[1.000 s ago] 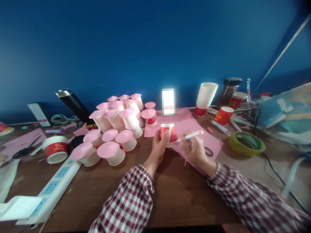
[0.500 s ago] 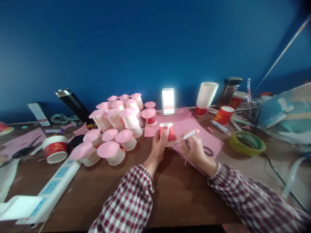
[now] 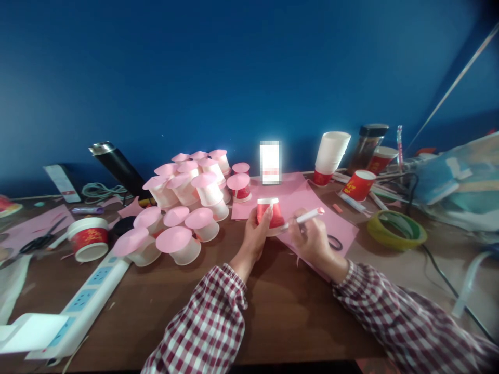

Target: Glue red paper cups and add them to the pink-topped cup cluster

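Gripping the red cup (image 3: 275, 214) is the left hand (image 3: 256, 236); the right hand (image 3: 312, 241) pinches a marker (image 3: 310, 215) beside it. On their left, many cups (image 3: 184, 254) already wear pink tops (image 3: 173, 240); this one has none.

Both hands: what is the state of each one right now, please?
Left hand: closed on a red cup.
Right hand: closed on a white pen, its tip near the cup.

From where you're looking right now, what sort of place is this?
Probably a craft table: pink-topped paper cups stand in a cluster, a roll of tape lies at the right, and the right hand holds a pen.
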`<state>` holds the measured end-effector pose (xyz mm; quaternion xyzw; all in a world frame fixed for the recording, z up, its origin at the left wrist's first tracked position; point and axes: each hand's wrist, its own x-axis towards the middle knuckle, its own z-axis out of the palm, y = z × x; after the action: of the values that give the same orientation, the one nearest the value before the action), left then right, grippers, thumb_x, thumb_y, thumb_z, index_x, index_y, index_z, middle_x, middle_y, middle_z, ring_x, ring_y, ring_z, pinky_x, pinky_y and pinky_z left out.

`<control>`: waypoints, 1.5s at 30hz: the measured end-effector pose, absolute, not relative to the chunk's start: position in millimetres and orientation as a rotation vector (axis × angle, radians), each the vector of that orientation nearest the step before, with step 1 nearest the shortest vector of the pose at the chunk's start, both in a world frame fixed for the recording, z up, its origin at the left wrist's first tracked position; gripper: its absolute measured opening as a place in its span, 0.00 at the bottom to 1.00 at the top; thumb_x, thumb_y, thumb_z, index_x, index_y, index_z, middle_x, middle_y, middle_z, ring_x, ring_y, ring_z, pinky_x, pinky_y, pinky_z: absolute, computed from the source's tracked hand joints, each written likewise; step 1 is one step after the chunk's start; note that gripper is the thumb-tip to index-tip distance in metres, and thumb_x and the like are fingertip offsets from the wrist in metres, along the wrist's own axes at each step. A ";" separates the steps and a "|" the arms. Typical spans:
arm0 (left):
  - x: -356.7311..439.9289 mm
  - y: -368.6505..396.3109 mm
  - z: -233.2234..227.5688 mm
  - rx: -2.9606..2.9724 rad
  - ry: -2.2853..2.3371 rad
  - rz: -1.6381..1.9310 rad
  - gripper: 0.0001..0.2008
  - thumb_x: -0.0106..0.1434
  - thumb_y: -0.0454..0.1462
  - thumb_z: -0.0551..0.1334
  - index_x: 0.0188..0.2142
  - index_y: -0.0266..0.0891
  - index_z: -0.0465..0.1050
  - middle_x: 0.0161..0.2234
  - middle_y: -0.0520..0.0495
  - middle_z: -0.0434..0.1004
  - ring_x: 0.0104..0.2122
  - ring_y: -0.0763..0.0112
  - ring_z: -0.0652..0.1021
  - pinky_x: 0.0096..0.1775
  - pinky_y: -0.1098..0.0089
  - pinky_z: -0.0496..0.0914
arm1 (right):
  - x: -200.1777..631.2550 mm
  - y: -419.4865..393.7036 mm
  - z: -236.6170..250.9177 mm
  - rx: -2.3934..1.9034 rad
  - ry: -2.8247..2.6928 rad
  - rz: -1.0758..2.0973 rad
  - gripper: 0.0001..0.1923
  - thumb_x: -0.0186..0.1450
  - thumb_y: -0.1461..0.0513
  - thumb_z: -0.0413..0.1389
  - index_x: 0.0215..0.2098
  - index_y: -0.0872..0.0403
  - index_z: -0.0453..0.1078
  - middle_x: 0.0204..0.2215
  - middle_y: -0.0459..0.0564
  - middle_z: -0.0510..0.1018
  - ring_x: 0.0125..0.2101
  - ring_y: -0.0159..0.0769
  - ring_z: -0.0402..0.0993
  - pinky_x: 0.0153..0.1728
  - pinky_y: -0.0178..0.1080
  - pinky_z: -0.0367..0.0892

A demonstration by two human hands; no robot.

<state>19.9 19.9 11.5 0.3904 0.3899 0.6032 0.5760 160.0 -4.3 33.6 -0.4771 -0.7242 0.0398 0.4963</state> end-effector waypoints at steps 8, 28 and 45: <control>19.8 19.8 11.3 0.901 0.919 1.398 0.23 0.56 0.52 0.68 0.42 0.37 0.74 0.36 0.45 0.78 0.35 0.66 0.78 0.40 0.66 0.72 | 160.4 -5.0 35.7 -1.131 -1.742 0.100 0.08 0.67 0.62 0.50 0.28 0.51 0.61 0.19 0.43 0.68 0.17 0.29 0.64 0.21 0.32 0.59; 19.5 20.3 11.9 0.880 0.898 1.448 0.23 0.57 0.53 0.67 0.43 0.37 0.74 0.35 0.47 0.77 0.33 0.69 0.77 0.37 0.69 0.72 | 159.1 -2.4 32.3 -1.112 -1.800 0.186 0.08 0.67 0.62 0.50 0.28 0.52 0.61 0.17 0.41 0.67 0.15 0.28 0.63 0.19 0.31 0.56; 18.4 21.1 12.8 0.839 0.877 1.444 0.23 0.56 0.53 0.67 0.40 0.36 0.74 0.33 0.47 0.78 0.32 0.69 0.77 0.37 0.69 0.72 | 161.1 -0.9 32.8 -1.122 -1.794 0.125 0.07 0.66 0.61 0.49 0.29 0.52 0.61 0.16 0.40 0.66 0.14 0.28 0.61 0.19 0.31 0.56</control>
<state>18.4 21.1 12.8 0.3600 0.3763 0.6195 0.5874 161.1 -0.9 32.8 -0.4617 -0.7383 0.0516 0.4890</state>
